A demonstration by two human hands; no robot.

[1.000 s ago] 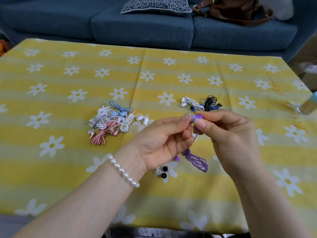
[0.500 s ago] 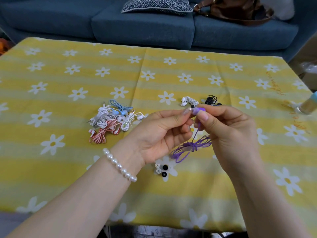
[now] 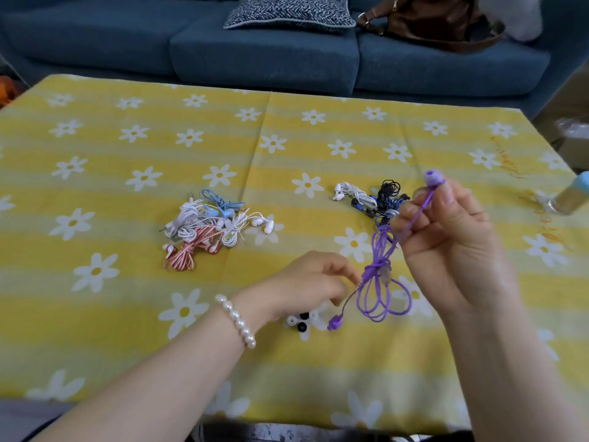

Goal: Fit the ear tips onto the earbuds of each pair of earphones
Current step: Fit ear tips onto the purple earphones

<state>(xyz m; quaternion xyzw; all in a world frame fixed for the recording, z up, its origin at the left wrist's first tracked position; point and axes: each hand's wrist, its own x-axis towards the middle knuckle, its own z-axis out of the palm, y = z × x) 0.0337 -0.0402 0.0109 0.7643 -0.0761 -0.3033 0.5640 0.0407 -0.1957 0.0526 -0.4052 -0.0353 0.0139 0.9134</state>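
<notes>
My right hand (image 3: 446, 231) holds the purple earphones (image 3: 381, 275) up by one earbud, whose purple ear tip (image 3: 434, 178) sticks out above my fingers. The bundled purple cable hangs below, and the other purple earbud (image 3: 334, 322) dangles near the cloth. My left hand (image 3: 306, 282) hovers low over the table with its fingers loosely curled, holding nothing I can see, just above several loose black and white ear tips (image 3: 298, 323).
A pile of white, blue and red earphones (image 3: 210, 229) lies left of centre. A smaller heap of white, black and blue earphones (image 3: 369, 199) lies behind my right hand. A bottle (image 3: 570, 199) stands at the right edge. Behind the yellow flowered tablecloth (image 3: 127, 154) is a blue sofa (image 3: 255, 49).
My hands have parted. The right hand lifted the purple earbud up and to the right; the left hand let go and dropped toward the loose ear tips. The cable now hangs free.
</notes>
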